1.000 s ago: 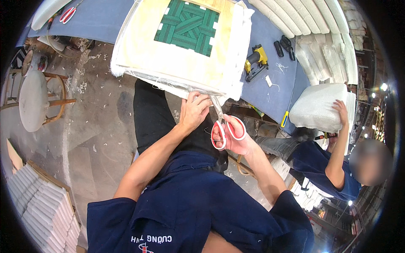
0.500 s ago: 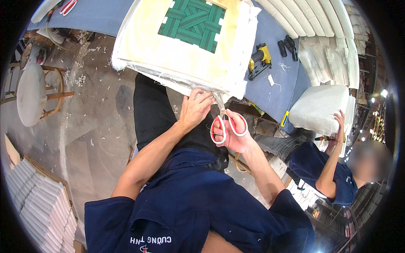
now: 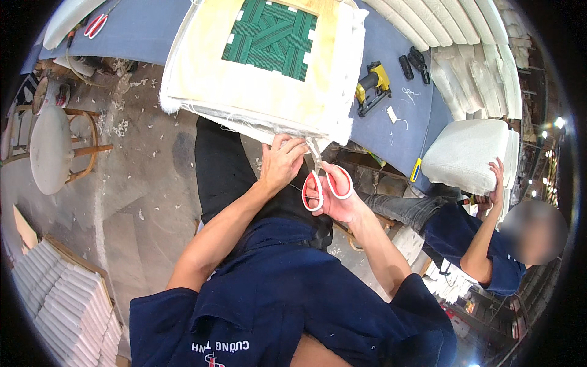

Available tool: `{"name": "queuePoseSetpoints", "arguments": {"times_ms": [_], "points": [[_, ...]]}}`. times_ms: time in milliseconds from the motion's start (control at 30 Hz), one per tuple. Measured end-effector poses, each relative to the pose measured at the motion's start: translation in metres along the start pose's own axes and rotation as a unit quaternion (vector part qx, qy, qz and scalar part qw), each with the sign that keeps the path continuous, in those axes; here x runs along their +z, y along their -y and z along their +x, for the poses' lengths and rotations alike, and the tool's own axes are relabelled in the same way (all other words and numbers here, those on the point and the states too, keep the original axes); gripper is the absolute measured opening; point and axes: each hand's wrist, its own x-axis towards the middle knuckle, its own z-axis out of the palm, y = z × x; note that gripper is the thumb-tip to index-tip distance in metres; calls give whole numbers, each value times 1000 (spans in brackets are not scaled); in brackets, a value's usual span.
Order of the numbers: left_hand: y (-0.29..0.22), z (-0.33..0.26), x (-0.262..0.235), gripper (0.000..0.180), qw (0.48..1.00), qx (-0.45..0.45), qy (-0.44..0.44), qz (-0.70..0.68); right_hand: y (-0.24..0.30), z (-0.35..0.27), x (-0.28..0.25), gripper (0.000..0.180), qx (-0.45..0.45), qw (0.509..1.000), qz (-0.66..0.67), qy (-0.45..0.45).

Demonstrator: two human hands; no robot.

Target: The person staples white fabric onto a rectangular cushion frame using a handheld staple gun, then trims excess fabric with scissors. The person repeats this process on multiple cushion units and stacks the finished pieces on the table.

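Right now the right hand grips red scissors, blades at the seat pad edge. The left hand pinches the cloth v. close, so fingers could get nicked, or the pad may slip off the blue table. Scraps on the floor; a stool nearby.

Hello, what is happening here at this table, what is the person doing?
A person is trimming the white fabric at the near edge of an upturned seat cushion that lies on the blue table. The left hand pinches the fabric edge, and the right hand holds red-handled scissors with the blades at that edge. The cushion's green webbing faces up. A yellow staple gun lies beside it. To the right, a co-worker holds another white cushion.
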Motion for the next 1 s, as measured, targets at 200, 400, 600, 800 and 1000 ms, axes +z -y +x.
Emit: {"name": "queuePoseSetpoints", "arguments": {"times_ms": [200,400,600,800,1000], "points": [[-5,-1,-2,32,1000,-4,4,11,1,-5,-1,61,5,1000,-22,-14],[-5,-1,-8,34,998,-12,33,47,3,17,-11,64,-9,1000,-29,-8],[-18,9,-13,23,997,-57,25,41,-5,18,-17,66,-18,997,-63,-30],[-24,32,-4,19,994,-72,8,86,-7,18,-14,64,-42,992,-103,-56],[-18,31,5,8,995,-56,1,82,0,22,-35,68,-1,995,-95,21]]}}
